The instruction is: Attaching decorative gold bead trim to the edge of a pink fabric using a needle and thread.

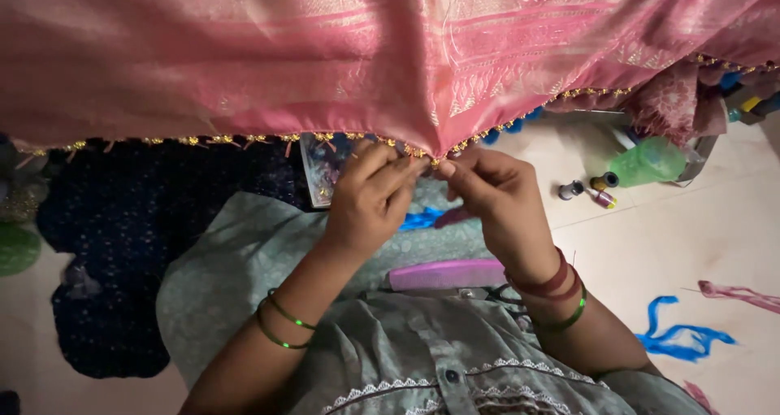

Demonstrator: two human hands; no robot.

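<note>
**Both hands pinched tight on the beaded edge**

We looked down and the pink cloth hung across the top of the view, its lower edge trimmed with small gold beads. That edge dipped to a point in the middle, right where we worked. Our left hand was closed, fingers pinching the hem just left of the point. Our right hand was closed too, thumb and forefinger nipped together at the point itself, touching the cloth; whether a needle or thread sat in that pinch, we could not tell, it was too small.

The two hands were almost touching, and that looked right to us: a short span of hem between the pinches keeps the edge taut, so each bead sits level with its neighbours. We judged the left should hold steady as the anchor while the right did the fine work, with the cloth's weight left hanging from above, not dragging on the fingers.

On the floor to the right, thread spools stood near a green bottle, well apart from the hands. A pink comb lay on our lap, and blue strands lay on the floor by the right forearm.
</note>
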